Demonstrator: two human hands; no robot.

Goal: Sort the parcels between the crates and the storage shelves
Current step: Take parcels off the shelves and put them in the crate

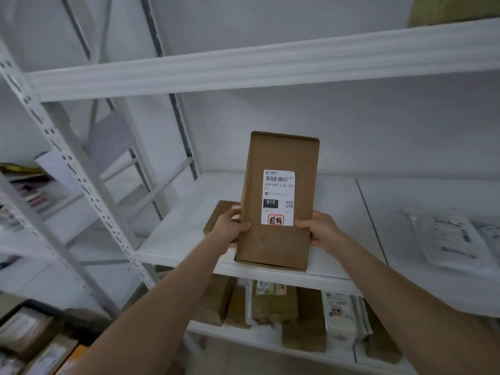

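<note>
**Placing a labelled carton on the middle shelf**

The person holds a brown cardboard parcel (278, 201) upright with both hands, with its white shipping label (278, 197) facing the camera. The left hand (232, 226) grips the left edge of the parcel and the right hand (322, 231) grips the right edge. On both hands the thumb lies on the front face; the other fingers are hidden behind the parcel.

The parcel is at the near edge of the middle shelf board (184, 226). Its lower end is level with this edge, but I cannot tell if it already rests on the board or is just above it. Just behind it on the left, a second brown box (220, 212) lies flat on the same board. Far to the right on this level lie clear plastic mailer bags (454, 239). The lower shelf holds a row of standing parcels (270, 307), and a dark crate (32, 334) with more parcels is at the near left.

In my judgement the step in hand is shelving this one parcel. The next move calls for pushing it farther onto the board, beside the flat box and not against it. It should be set down steady, standing or flat, before both hands let go, because a tall narrow carton at the edge could tip forward.
</note>
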